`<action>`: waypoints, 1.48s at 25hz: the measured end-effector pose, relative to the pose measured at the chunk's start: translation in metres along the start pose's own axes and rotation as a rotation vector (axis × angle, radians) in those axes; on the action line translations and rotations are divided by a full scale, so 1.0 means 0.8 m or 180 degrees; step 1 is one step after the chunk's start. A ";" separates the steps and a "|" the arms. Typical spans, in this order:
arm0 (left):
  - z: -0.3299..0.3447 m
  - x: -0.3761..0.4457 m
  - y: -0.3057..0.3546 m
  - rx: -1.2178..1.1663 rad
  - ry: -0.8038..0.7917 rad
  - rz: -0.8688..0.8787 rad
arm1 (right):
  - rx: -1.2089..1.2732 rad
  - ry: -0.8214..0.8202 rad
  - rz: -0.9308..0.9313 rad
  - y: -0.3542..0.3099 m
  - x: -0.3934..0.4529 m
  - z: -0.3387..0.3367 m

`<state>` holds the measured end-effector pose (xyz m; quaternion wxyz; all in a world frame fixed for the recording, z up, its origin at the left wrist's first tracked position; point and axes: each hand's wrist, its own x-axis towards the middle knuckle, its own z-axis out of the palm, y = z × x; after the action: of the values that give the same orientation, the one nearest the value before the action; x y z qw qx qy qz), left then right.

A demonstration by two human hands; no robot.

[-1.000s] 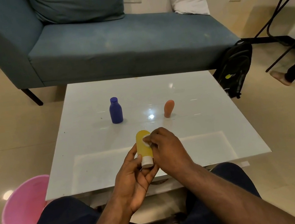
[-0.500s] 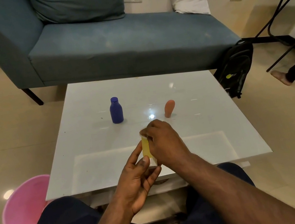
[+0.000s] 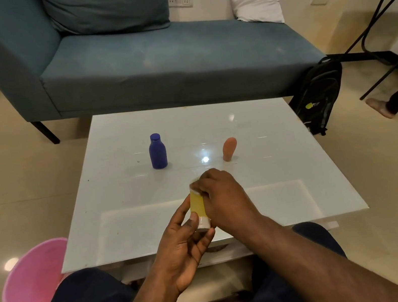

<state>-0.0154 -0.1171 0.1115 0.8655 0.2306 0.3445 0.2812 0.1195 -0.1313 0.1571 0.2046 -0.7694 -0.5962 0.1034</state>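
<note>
A yellow tube [image 3: 197,204] with a white cap at its near end is held above the front of the white table [image 3: 125,190]. My left hand [image 3: 185,243] grips its lower end, thumb near the cap. My right hand [image 3: 223,194] covers the tube's right side and pinches a small white piece at its far end. A blue bottle [image 3: 157,152] stands upright on the table's middle left. An orange tube [image 3: 229,149] stands cap-down to its right.
A teal sofa [image 3: 150,61] with a white cushion [image 3: 258,0] runs behind the table. A pink basin [image 3: 29,282] sits on the floor at the left. A black backpack [image 3: 319,97] leans at the right, beside a dark table frame and another person's feet [image 3: 381,108].
The yellow tube has turned edge-on between my hands. My right hand slid from the tube's middle to its far end.
</note>
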 end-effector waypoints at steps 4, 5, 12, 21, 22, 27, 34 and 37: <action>-0.004 0.004 0.000 -0.0233 0.0048 -0.0023 | 0.0080 0.0029 -0.0385 0.001 -0.029 0.007; -0.004 0.005 0.001 -0.0343 0.0017 -0.0089 | 0.0225 0.0147 -0.0192 0.008 -0.021 0.007; -0.007 0.006 0.004 -0.0593 -0.0011 -0.0247 | 0.0990 0.0585 0.0471 0.005 -0.017 0.011; -0.006 0.010 0.001 -0.0167 0.0037 -0.0043 | 0.1238 0.0525 0.0060 -0.013 -0.040 0.019; -0.004 0.008 0.000 -0.0147 -0.0021 -0.0074 | 0.1269 0.0488 0.0010 -0.017 -0.040 0.020; -0.005 0.010 -0.004 0.0001 0.0052 -0.0351 | 0.1319 0.0670 0.0207 -0.017 -0.012 0.017; -0.006 0.007 -0.004 -0.0147 -0.0055 -0.0345 | 0.0828 0.0456 -0.0173 -0.022 -0.051 0.033; -0.005 0.007 -0.004 -0.0114 0.0086 -0.0334 | 0.0613 0.0393 -0.0357 -0.013 -0.052 0.032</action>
<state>-0.0137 -0.1150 0.1038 0.8783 0.1928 0.3627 0.2447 0.0886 -0.1645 0.1349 0.3193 -0.7166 -0.6118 0.1010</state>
